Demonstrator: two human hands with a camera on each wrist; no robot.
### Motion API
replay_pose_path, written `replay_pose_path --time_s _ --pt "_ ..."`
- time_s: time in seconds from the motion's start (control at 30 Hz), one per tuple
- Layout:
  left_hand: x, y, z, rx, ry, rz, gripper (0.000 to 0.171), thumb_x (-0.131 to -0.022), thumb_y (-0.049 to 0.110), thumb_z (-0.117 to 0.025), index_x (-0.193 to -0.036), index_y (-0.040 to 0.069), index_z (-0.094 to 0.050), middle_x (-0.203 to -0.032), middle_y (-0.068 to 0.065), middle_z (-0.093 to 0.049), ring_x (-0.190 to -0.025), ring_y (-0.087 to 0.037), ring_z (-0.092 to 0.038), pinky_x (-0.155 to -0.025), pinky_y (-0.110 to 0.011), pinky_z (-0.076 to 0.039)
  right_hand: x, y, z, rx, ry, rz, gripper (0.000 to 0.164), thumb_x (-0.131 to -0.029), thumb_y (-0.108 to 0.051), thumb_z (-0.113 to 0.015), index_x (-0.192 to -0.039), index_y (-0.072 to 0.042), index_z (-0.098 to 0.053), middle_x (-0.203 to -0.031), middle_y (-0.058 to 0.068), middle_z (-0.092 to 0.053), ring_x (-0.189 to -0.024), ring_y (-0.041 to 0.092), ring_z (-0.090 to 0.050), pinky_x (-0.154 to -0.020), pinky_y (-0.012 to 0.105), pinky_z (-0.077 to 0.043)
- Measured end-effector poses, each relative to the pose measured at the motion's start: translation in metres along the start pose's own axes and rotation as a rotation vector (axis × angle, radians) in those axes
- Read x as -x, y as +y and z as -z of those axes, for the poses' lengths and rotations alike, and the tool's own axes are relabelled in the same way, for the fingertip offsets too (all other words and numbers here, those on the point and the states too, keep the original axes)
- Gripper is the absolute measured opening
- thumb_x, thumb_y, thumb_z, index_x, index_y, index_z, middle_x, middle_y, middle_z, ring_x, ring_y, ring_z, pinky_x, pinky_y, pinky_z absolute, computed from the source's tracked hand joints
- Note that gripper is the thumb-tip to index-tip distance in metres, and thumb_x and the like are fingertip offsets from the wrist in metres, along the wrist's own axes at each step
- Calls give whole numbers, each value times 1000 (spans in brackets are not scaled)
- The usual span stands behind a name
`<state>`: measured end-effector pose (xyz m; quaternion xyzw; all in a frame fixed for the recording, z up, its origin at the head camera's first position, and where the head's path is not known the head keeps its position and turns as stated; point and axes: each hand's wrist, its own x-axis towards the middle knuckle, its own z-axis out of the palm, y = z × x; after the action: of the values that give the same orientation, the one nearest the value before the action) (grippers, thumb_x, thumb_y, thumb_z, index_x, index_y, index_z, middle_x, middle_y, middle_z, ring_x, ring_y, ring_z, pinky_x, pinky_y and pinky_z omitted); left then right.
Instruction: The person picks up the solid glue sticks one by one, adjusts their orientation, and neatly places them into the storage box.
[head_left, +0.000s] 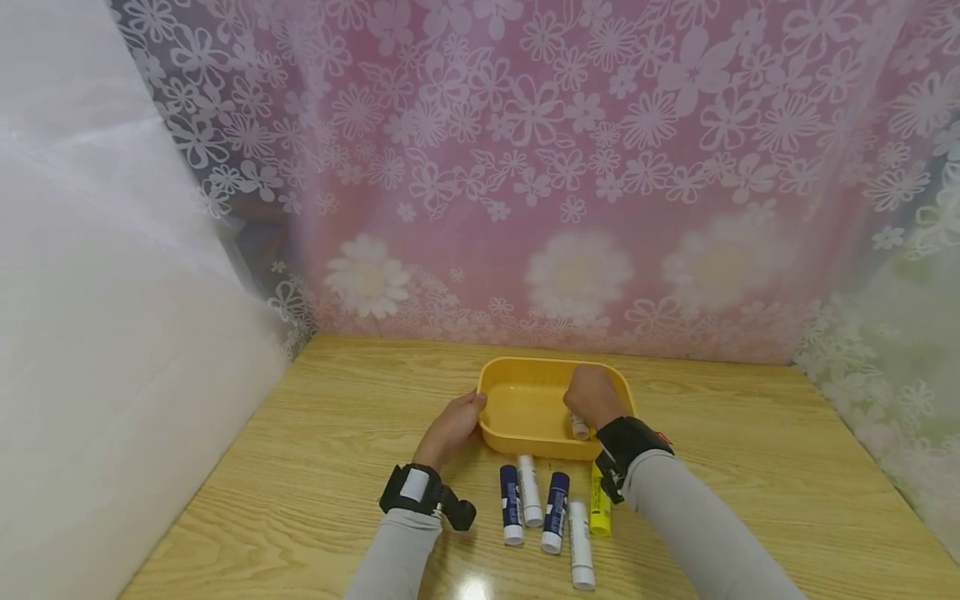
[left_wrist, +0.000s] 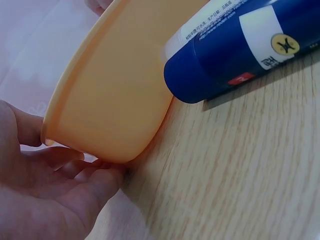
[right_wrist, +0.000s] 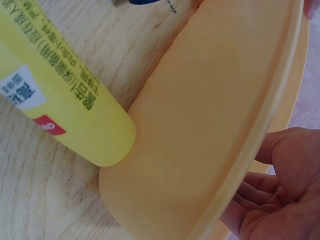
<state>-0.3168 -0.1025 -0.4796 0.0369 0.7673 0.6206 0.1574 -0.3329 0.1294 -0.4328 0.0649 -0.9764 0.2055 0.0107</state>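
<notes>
A yellow plastic basket [head_left: 525, 443] sits on the table. My left hand [head_left: 456, 425] grips its left end, with the thumb at the rim and the fingers against the outer wall [left_wrist: 100, 115]. Inside its right half, my right hand [head_left: 592, 397] is curled around a white glue stick [head_left: 580, 427], whose lower end shows below the hand. In the right wrist view the basket wall hides that glue stick. In front of the basket lie white glue sticks [head_left: 581, 546], dark blue glue sticks [head_left: 556, 512] and a yellow glue stick [head_left: 601, 504], its far end close to the basket wall.
The wood-grain table [head_left: 315, 467] extends to both sides. A pink flowered curtain [head_left: 480, 208] hangs behind its back edge, and a white sheet [head_left: 112, 333] borders the left. A second dark blue glue stick [head_left: 511, 504] lies nearest my left wrist.
</notes>
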Motion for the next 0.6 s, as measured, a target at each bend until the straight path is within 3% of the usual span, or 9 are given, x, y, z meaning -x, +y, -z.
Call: replay_pose_path --time_s 0.33,0.6 --pt "2 0 0 -5 -3 -16 53 -105 34 -30 -148 4 -31 -152 -9 -33 -138 -25 -31 -112 -46 -25 3 -1 2 10 16 50 35 -79 5 -53 -50 -10 -40 -53 -3 -22 -48 13 -23 -47 25 -22" --pt "3 0 0 -9 -1 -25 52 -105 33 -30 -147 3 -32 -151 -9 -34 -138 -24 -32 -113 -46 -25 0 -1 0 51 -5 10 35 -80 3 -52 -50 -10 -41 -53 -3 -24 -48 13 -26 -47 25 -24"
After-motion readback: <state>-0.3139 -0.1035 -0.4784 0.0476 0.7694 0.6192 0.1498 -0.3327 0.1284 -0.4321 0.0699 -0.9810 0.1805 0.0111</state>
